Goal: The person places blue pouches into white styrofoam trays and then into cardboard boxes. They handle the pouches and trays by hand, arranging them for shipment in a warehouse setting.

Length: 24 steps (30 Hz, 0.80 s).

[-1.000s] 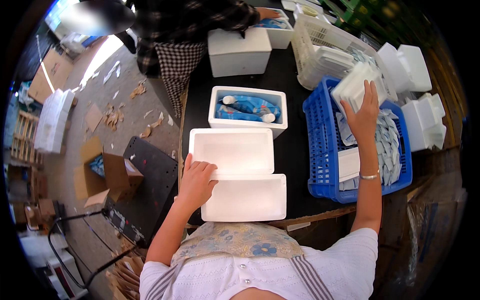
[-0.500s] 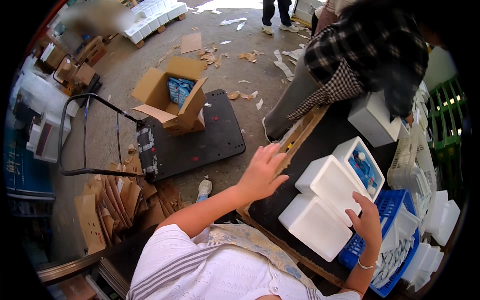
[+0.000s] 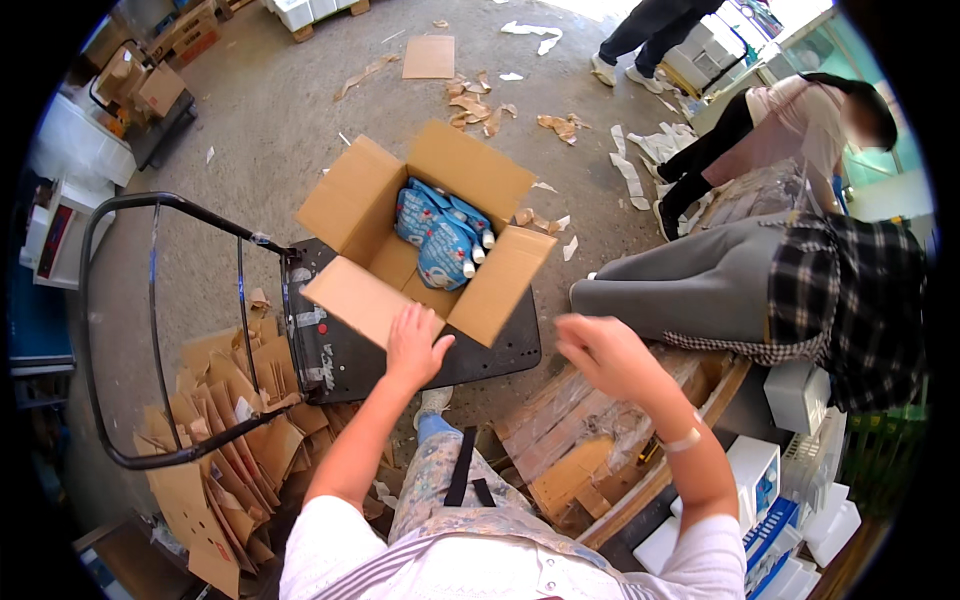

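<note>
Here | left hand (image 3: 412, 342): grip spread on flat cardboard flap (image 3: 355, 298) | right hand (image 3: 603, 350): blurred, grip unclear | white-capped pouches (image 3: 436, 232)

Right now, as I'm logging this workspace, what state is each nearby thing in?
Cardboard box: open, flaps spread
Blue pouches: capped, in the box
Platform cart: under the box
Flattened cartons: bunched together
Brown scraps: torn, scattered
Left hand: open, at the near flap
Right hand: raised, blurred

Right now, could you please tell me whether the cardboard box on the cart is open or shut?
The cardboard box is open: its flaps are spread outward, and blue pouches show inside.
</note>
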Each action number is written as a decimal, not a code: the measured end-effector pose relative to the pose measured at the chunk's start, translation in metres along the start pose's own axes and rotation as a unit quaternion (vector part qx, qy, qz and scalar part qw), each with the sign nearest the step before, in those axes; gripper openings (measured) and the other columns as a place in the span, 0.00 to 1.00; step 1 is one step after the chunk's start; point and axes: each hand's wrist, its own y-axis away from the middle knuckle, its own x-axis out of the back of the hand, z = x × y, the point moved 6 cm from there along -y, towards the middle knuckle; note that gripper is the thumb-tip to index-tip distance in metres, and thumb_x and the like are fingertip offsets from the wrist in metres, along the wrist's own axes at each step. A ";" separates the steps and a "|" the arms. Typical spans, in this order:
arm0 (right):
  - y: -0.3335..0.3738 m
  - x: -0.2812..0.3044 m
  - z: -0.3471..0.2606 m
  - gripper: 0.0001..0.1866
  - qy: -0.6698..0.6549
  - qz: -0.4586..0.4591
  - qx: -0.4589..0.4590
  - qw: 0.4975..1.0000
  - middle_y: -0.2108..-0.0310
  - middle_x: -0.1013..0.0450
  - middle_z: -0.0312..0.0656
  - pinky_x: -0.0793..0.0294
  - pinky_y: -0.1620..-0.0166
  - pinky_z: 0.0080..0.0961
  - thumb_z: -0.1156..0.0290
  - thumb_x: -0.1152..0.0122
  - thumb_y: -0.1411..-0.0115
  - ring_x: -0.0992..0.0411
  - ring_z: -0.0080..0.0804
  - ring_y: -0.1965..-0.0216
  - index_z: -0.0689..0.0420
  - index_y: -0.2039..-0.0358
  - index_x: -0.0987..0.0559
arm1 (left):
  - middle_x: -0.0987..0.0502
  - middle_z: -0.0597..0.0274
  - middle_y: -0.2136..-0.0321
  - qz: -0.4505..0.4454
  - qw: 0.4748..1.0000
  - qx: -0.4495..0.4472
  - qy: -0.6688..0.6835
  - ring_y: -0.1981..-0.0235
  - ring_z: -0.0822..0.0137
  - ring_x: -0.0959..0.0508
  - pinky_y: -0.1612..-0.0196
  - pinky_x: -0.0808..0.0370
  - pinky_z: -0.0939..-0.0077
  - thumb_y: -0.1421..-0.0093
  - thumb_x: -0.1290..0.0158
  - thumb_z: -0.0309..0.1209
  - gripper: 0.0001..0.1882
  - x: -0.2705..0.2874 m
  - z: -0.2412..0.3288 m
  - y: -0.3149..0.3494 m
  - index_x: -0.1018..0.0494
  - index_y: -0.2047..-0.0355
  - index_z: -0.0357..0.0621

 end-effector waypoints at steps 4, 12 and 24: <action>-0.185 -0.102 0.064 0.13 0.024 0.057 -0.011 0.998 0.64 0.24 0.57 0.27 0.58 0.45 0.65 0.39 0.41 0.26 0.56 0.60 0.61 0.61 0.23 | 0.30 0.40 0.45 0.025 0.998 -0.028 0.058 0.40 0.42 0.34 0.35 0.42 0.49 0.43 0.41 0.37 0.26 -0.010 -0.011 -0.005 0.29 0.50 0.30; -0.307 -0.183 0.118 0.14 0.207 0.030 -0.180 0.961 0.65 0.21 0.51 0.23 0.58 0.43 0.59 0.33 0.46 0.23 0.51 0.64 0.58 0.68 0.18 | 0.25 0.48 0.49 0.080 0.968 -0.011 0.239 0.44 0.46 0.29 0.37 0.38 0.50 0.41 0.43 0.33 0.18 -0.004 -0.044 -0.023 0.26 0.54 0.35; -0.129 -0.070 -0.076 0.07 0.172 0.123 0.285 0.935 0.79 0.35 0.37 0.32 0.71 0.32 0.67 0.38 0.60 0.32 0.35 0.74 0.53 0.81 0.27 | 0.42 0.43 0.34 -0.178 0.444 0.234 0.846 0.36 0.48 0.36 0.36 0.36 0.53 0.37 0.68 0.69 0.50 0.063 0.004 -0.036 0.50 0.33 0.34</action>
